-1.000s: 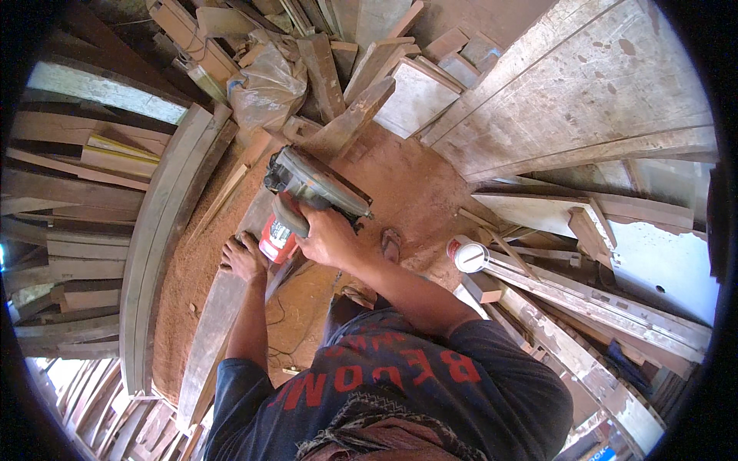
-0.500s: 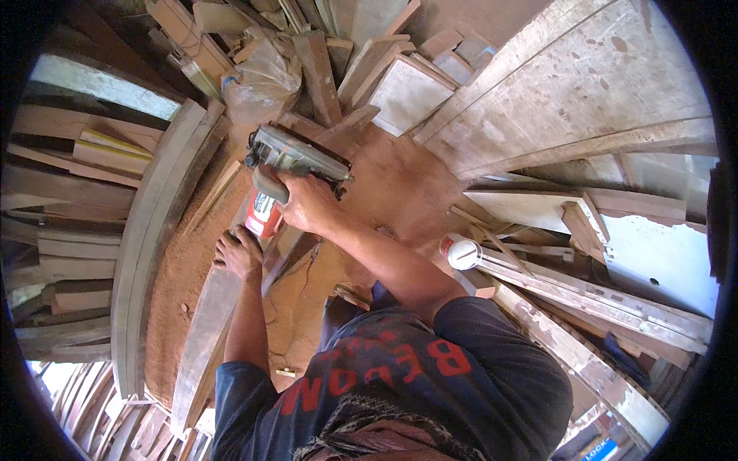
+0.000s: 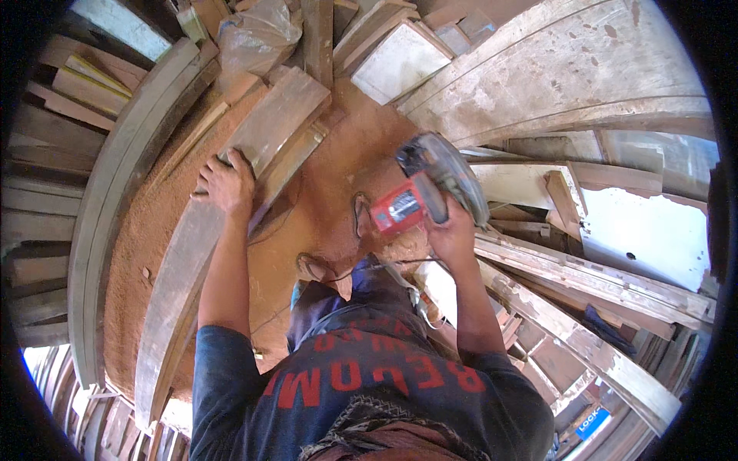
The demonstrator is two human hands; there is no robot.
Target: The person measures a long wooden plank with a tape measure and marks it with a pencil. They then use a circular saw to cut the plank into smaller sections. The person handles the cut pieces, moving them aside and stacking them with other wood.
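Note:
My right hand (image 3: 453,237) grips the handle of a power saw, apparently a circular saw (image 3: 403,204), with a red motor body and a dark grey guard. It is held in the air to my right, away from the wood, and its guard is blurred. My left hand (image 3: 228,183) rests on a thick curved wooden plank (image 3: 181,257), its fingers bent over the far-left edge. That plank runs from near my left side up to the far middle. The saw's blade cannot be made out.
Reddish sawdust (image 3: 127,253) covers the ground. Another curved beam (image 3: 100,200) stands at the left beside stacked boards. Scrap wood and a plastic bag (image 3: 257,38) lie at the far end. Large panels (image 3: 553,84) and long planks (image 3: 584,280) fill the right. My sandalled feet are below.
The saw has swung from above the plank's far end over to my right in my right hand. My left hand has moved farther up along the plank, whose far end now shows.

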